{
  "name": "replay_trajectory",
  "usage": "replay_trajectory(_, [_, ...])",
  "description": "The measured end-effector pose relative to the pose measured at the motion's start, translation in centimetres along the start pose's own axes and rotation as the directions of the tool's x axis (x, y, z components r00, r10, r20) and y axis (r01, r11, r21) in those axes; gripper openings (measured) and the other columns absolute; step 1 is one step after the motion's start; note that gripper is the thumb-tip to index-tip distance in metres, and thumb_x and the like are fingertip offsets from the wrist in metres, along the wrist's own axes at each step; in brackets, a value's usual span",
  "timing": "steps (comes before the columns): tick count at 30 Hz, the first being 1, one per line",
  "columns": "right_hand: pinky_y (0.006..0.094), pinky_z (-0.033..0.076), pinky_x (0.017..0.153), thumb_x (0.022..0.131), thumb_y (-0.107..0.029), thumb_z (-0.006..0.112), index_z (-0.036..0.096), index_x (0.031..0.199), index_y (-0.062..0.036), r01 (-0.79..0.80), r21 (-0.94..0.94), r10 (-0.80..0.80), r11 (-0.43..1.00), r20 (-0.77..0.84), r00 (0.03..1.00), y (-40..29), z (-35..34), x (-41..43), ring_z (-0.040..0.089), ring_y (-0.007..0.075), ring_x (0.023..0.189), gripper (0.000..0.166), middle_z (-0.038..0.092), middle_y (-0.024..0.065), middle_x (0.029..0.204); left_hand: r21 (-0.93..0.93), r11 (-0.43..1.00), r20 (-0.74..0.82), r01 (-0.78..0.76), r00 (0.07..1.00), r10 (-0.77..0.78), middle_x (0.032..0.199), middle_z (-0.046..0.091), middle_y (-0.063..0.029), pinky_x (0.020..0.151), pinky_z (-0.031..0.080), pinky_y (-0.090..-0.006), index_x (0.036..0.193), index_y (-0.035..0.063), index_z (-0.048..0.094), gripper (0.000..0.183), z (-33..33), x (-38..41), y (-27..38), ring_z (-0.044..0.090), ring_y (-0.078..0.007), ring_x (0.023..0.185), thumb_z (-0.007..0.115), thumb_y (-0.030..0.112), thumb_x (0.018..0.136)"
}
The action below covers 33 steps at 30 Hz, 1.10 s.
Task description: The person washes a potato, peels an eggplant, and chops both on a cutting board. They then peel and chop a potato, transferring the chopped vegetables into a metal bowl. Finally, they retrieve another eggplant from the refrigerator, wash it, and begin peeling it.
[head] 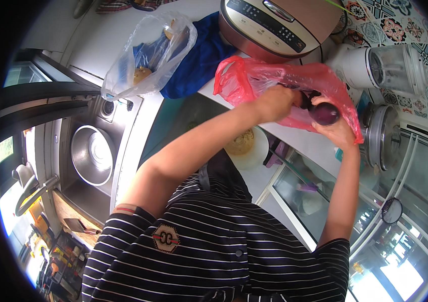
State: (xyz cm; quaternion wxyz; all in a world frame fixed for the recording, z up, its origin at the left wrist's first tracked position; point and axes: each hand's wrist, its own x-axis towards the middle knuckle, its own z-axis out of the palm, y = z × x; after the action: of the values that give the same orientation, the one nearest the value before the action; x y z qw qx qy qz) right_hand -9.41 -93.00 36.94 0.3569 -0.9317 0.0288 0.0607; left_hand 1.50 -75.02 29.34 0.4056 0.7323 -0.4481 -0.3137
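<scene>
A glossy dark purple vegetable (324,113), which looks like the rounded end of an eggplant, is held in my right hand (336,132). The rim of a pink plastic bag (274,71) hangs about that wrist. My left hand (279,102) is at the bag's mouth with its fingers curled. Close by its fingertips is another dark piece (306,100), partly hidden; whether the hand grips it is not clear. The bag lies on the white countertop (301,139), in front of a rice cooker (270,26).
To the left, a clear plastic bag (153,56) with tan lumps rests partly on a blue cloth (199,56). A blender (384,70) and a steel pot (380,136) stand at right. The sink (85,200) holds a steel basin (92,154). A white bowl (259,147) sits below the counter edge.
</scene>
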Motion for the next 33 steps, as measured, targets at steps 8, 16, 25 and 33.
replay_trajectory(8, [0.0297, 0.047, 0.087, 0.073, 0.003, 0.071, 0.059, 0.108, 0.0036, 0.011, 0.152, 0.066, 0.988, -0.487, 0.871, -0.7, -0.3, -2.6, 0.059, 0.0166, 0.099, 0.037, 0.062, 0.0104, 0.111, 0.455, 0.887, 0.182, 0.075, 0.968, -0.175, 0.126, 0.053, -0.0202, 0.097, 0.042, -0.0386, 0.133, 0.0048, 0.040, 0.063, 0.3, 1.2, -2.6, 0.053, -0.0321, 0.116, 0.066, 0.021, 0.079])
replay_trajectory(16, [0.0292, 0.052, 0.078, 0.072, 0.000, 0.075, 0.066, 0.099, 0.0033, -0.048, 0.189, 0.160, 0.981, -0.641, 0.751, -3.8, 0.7, -3.3, 0.065, 0.0143, 0.079, 0.029, 0.068, 0.0072, 0.092, 0.703, 0.711, -0.025, 0.035, 0.999, -0.025, 0.118, 0.055, -0.0224, 0.093, 0.044, -0.0405, 0.133, 0.0009, 0.038, 0.080, -4.8, -4.7, 0.9, 0.055, -0.0339, 0.110, 0.074, 0.034, 0.070])
replay_trajectory(25, [0.0331, 0.049, 0.086, 0.070, -0.004, 0.078, 0.059, 0.113, 0.0009, -0.041, -0.209, -0.060, 0.977, -0.457, 0.888, -3.2, 1.6, -6.9, 0.063, 0.0213, 0.097, 0.048, 0.064, 0.0119, 0.108, 0.851, 0.513, 0.251, -0.114, 0.946, -0.206, 0.087, 0.062, -0.0076, 0.058, 0.049, -0.0296, 0.103, 0.0042, 0.060, 0.037, -4.7, -7.3, 2.3, 0.063, -0.0179, 0.079, 0.065, 0.021, 0.070])
replay_trajectory(33, [0.0347, 0.044, 0.094, 0.064, -0.009, 0.076, 0.057, 0.116, -0.0046, -0.056, 0.706, 0.419, 0.706, -0.354, 0.836, -0.5, 4.2, -9.3, 0.060, 0.0247, 0.104, 0.055, 0.062, 0.0114, 0.110, 0.906, 0.419, 0.015, -0.059, 0.994, 0.109, 0.109, 0.055, -0.0094, 0.093, 0.039, -0.0455, 0.113, 0.0077, 0.057, 0.041, -4.3, -6.4, 3.0, 0.050, -0.0307, 0.103, 0.057, 0.011, 0.072])
